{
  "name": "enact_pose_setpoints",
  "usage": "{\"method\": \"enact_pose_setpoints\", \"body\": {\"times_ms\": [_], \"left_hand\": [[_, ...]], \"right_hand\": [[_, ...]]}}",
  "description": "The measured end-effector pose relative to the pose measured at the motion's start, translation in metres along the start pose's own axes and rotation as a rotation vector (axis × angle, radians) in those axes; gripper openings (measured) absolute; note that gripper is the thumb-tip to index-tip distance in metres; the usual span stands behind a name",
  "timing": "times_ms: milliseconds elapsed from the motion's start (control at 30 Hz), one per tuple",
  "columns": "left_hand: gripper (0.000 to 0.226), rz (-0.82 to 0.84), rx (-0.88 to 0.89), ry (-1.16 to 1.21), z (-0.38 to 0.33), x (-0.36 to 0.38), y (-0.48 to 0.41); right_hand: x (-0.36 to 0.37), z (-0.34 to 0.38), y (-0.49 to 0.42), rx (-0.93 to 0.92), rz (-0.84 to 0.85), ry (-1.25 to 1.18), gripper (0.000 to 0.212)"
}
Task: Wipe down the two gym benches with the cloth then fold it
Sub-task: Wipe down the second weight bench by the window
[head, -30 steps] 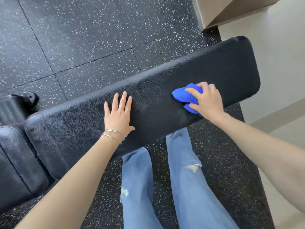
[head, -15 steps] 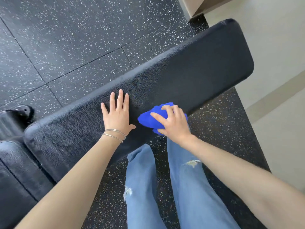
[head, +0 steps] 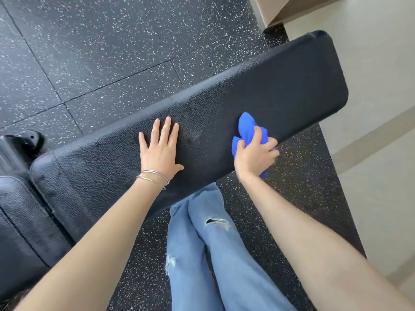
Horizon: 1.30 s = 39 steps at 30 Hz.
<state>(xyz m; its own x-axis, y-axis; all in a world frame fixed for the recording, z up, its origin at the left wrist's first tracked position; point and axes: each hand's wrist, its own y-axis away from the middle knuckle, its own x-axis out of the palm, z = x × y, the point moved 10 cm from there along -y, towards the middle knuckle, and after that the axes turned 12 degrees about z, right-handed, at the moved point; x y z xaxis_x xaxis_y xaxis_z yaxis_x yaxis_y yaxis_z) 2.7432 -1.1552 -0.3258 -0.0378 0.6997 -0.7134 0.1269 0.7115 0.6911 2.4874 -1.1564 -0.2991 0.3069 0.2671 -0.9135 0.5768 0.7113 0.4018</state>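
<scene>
A long black padded bench (head: 269,90) runs diagonally from lower left to upper right. My left hand (head: 160,151) lies flat on its pad near the middle, fingers straight and spread, with thin bracelets on the wrist. My right hand (head: 254,154) grips a bunched blue cloth (head: 247,126) at the pad's near edge, right of the left hand. Part of the cloth sticks out above the fingers onto the pad and a little hangs below the hand. A second black pad (head: 20,216) adjoins the bench at the lower left.
The floor is black speckled rubber tiles (head: 112,52). A pale floor strip (head: 370,108) lies to the right and a beige box or cabinet base (head: 287,7) stands at the top right. My legs in light blue jeans (head: 213,254) stand just in front of the bench.
My right hand slid the cloth left toward the left hand, then back right along the near edge, and now grips it more tightly bunched. The left hand stayed flat on the pad.
</scene>
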Motion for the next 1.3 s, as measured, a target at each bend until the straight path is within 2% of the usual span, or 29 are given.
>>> {"method": "enact_pose_setpoints", "body": {"times_ms": [100,200,267,300,333,367,400,500,533,567,633,800,933,1000,1033,1067,1100,1233,1300], "left_hand": [[0.115,0.004,-0.041,0.023,0.008,0.002,0.007],[0.115,0.002,-0.155,0.082,0.031,0.005,0.016],[0.113,0.001,-0.217,0.129,0.05,0.007,0.022],[0.112,-0.001,-0.233,0.148,0.057,0.008,0.025],[0.111,0.0,-0.24,0.158,0.063,0.008,0.027],[0.111,0.003,-0.242,0.158,0.066,0.009,0.028],[0.111,0.008,-0.239,0.152,0.068,0.009,0.028],[0.112,0.026,-0.239,0.153,0.066,0.009,0.026],[0.112,0.033,-0.244,0.157,0.065,0.01,0.026],[0.112,0.039,-0.253,0.16,0.064,0.011,0.025],[0.113,0.051,-0.268,0.163,0.064,0.014,0.024],[0.115,0.067,-0.289,0.175,0.061,0.015,0.024],[0.113,0.064,-0.3,0.204,0.064,0.012,0.029],[0.109,0.043,-0.321,0.247,0.068,0.015,0.034],[0.107,0.032,-0.333,0.266,0.069,0.017,0.038],[0.104,0.02,-0.344,0.278,0.07,0.019,0.041],[0.102,0.007,-0.353,0.287,0.071,0.021,0.044],[0.097,-0.024,-0.349,0.321,0.074,0.027,0.049],[0.096,-0.031,-0.345,0.332,0.075,0.028,0.05]], "right_hand": [[0.021,0.06,0.045,-0.38,0.05,0.196,0.056],[0.029,0.107,0.072,-0.919,0.113,0.437,0.063],[0.018,0.123,0.075,-1.359,0.091,0.569,0.059],[0.012,0.124,0.069,-1.532,0.075,0.668,0.053],[0.004,0.126,0.055,-1.612,0.058,0.757,0.049],[-0.003,0.131,0.031,-1.576,0.053,0.798,0.047],[-0.011,0.139,0.002,-1.429,0.072,0.764,0.048],[-0.035,0.151,-0.079,-0.687,0.094,0.412,0.045],[-0.036,0.151,-0.09,-0.479,0.092,0.295,0.042],[-0.032,0.157,-0.09,-0.359,0.094,0.241,0.041],[-0.02,0.187,-0.073,-0.378,0.087,0.285,0.042],[0.03,0.237,0.021,-0.897,0.172,0.484,0.051],[0.03,0.211,0.063,-1.309,0.219,0.596,0.052],[0.015,0.184,0.06,-1.557,0.113,0.681,0.051],[0.009,0.17,0.049,-1.605,0.074,0.727,0.051],[0.002,0.162,0.03,-1.563,0.059,0.733,0.051],[-0.006,0.16,0.006,-1.443,0.068,0.694,0.051],[-0.013,0.174,-0.054,-0.714,0.077,0.393,0.043],[-0.004,0.184,-0.044,-0.519,0.053,0.293,0.041]]}}
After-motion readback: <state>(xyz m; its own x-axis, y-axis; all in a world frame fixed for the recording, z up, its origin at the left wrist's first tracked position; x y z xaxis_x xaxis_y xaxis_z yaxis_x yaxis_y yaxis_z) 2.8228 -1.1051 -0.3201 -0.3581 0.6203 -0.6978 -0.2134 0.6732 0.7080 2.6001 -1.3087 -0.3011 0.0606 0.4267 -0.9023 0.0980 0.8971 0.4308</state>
